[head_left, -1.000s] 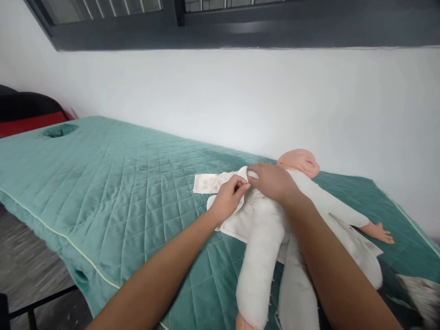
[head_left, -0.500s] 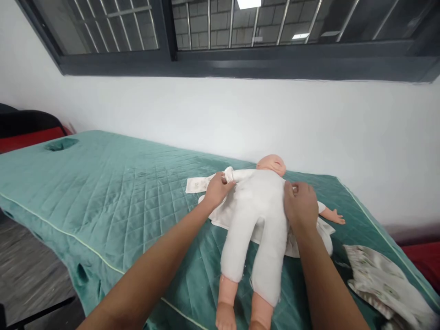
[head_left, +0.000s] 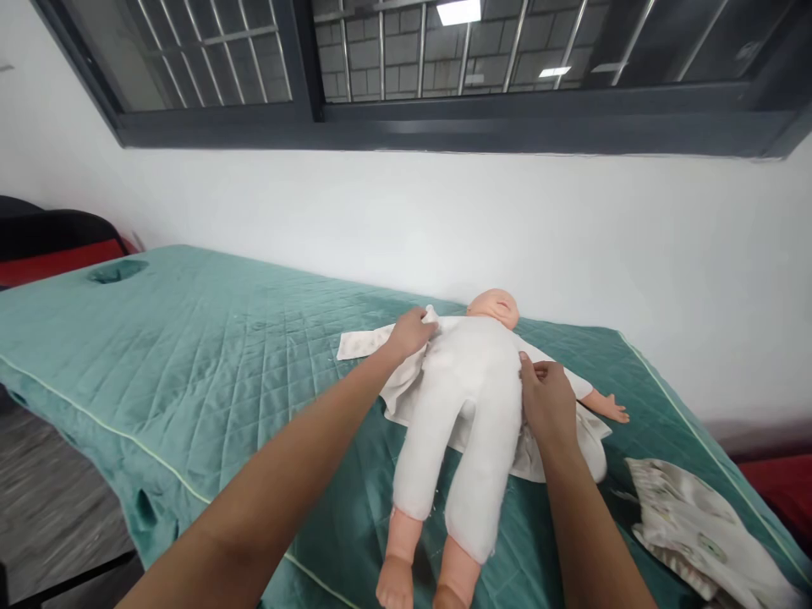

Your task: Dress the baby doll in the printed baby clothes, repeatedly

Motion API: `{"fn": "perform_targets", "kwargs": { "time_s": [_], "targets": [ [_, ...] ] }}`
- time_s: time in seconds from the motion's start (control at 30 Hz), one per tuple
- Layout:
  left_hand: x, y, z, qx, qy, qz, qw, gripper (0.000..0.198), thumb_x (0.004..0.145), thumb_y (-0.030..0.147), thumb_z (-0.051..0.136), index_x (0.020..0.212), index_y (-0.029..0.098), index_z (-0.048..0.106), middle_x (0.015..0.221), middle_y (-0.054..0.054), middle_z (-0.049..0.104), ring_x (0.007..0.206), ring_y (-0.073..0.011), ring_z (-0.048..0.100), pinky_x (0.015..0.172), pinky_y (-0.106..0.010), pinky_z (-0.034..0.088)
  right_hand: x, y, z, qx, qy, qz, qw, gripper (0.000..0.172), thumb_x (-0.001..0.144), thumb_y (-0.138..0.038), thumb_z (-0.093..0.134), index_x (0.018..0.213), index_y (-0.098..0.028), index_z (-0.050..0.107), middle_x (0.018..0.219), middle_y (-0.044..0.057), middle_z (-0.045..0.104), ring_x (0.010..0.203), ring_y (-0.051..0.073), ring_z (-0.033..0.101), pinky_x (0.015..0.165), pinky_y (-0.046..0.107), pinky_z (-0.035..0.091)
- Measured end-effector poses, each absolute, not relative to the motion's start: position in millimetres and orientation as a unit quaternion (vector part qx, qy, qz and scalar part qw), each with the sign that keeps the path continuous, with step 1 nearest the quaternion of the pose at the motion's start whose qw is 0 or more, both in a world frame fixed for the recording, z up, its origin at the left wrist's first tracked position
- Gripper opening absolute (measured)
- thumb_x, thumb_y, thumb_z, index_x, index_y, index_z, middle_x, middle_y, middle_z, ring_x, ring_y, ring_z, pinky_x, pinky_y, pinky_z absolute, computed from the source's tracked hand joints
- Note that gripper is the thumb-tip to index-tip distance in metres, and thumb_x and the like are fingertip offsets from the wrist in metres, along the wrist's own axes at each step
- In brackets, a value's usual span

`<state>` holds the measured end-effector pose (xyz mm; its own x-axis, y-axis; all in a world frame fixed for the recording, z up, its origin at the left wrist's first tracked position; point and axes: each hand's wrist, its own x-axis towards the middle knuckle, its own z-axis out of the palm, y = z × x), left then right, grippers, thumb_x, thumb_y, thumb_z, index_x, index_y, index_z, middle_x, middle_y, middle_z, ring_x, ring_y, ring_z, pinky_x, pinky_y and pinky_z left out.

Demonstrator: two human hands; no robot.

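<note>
A baby doll (head_left: 473,364) with a white cloth body lies on its back on the green quilted cover (head_left: 222,355), head toward the wall, feet toward me. A pale garment (head_left: 401,397) is spread beneath it, one sleeve reaching left. My left hand (head_left: 414,332) pinches the garment's fabric by the doll's arm at the left. At the doll's right side, my right hand (head_left: 546,391) is closed with fingertips against its torso; what it holds, if anything, is hidden. The doll's other arm stretches out to the right, past my right hand.
A crumpled patterned cloth (head_left: 704,524) lies at the lower right of the bed. Behind stands a white wall (head_left: 381,220) below a barred window. Black and red furniture (head_left: 63,241) is at the far left, and something red (head_left: 783,486) at the right edge.
My left hand has moved slightly up and right with the fabric. My right hand has shifted slightly down, uncovering more of the doll's shoulder and arm. The doll's legs have swung a little left.
</note>
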<state>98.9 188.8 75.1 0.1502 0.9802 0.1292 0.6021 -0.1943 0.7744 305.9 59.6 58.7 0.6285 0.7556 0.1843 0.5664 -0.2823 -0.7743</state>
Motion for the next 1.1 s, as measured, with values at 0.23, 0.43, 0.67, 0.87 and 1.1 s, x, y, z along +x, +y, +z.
{"fn": "perform_targets", "kwargs": {
  "time_s": [0.23,0.43,0.67,0.87,1.1],
  "targets": [
    [110.4,174.2,84.5,0.695,0.492,0.352,0.390,0.035,0.088,0.049,0.054,0.072,0.018,0.060,0.074,-0.003,0.065,0.069,-0.0172,0.056,0.063,-0.029,0.042,307.0,57.7,63.4,-0.812,-0.398,0.160,0.395,0.044,0.088,-0.061,0.046,0.100,-0.020,0.053,0.103,0.017,0.069,0.102,0.033,0.064,0.089,0.043,0.045],
    [106.8,176.7,78.6,0.625,0.481,0.350,0.505,0.030,0.084,0.043,0.060,0.087,0.015,0.070,0.085,-0.006,0.071,0.071,-0.0184,0.061,0.064,-0.030,0.046,308.1,67.3,47.7,-0.743,-0.399,0.247,0.477,0.052,0.088,-0.066,0.047,0.116,-0.022,0.047,0.104,0.008,0.068,0.093,0.025,0.065,0.082,0.036,0.048],
    [115.1,191.9,89.4,0.677,0.483,0.352,0.430,0.023,0.083,0.036,0.060,0.074,0.015,0.065,0.065,0.000,0.059,0.061,-0.0134,0.050,0.057,-0.026,0.036,304.8,83.2,37.4,-0.665,-0.428,0.305,0.531,0.055,0.081,-0.068,0.057,0.112,-0.024,0.055,0.096,0.002,0.066,0.084,0.021,0.062,0.075,0.032,0.051],
    [112.0,199.5,112.2,0.716,0.495,0.335,0.361,0.021,0.086,0.030,0.053,0.072,0.015,0.061,0.072,-0.004,0.064,0.065,-0.0159,0.054,0.062,-0.028,0.038,277.7,78.1,46.1,-0.619,-0.488,0.375,0.488,0.064,0.086,-0.069,0.050,0.135,-0.029,0.047,0.140,0.007,0.056,0.124,0.027,0.056,0.101,0.040,0.049],
    [115.5,131.8,132.9,0.856,0.408,0.197,0.249,0.019,0.088,0.026,0.053,0.098,0.019,0.067,0.099,-0.007,0.073,0.092,-0.0223,0.065,0.081,-0.032,0.046,277.3,84.9,28.4,-0.614,-0.508,0.375,0.473,0.072,0.086,-0.069,0.050,0.143,-0.027,0.037,0.149,0.010,0.045,0.136,0.026,0.048,0.114,0.040,0.039]
  ]
}}
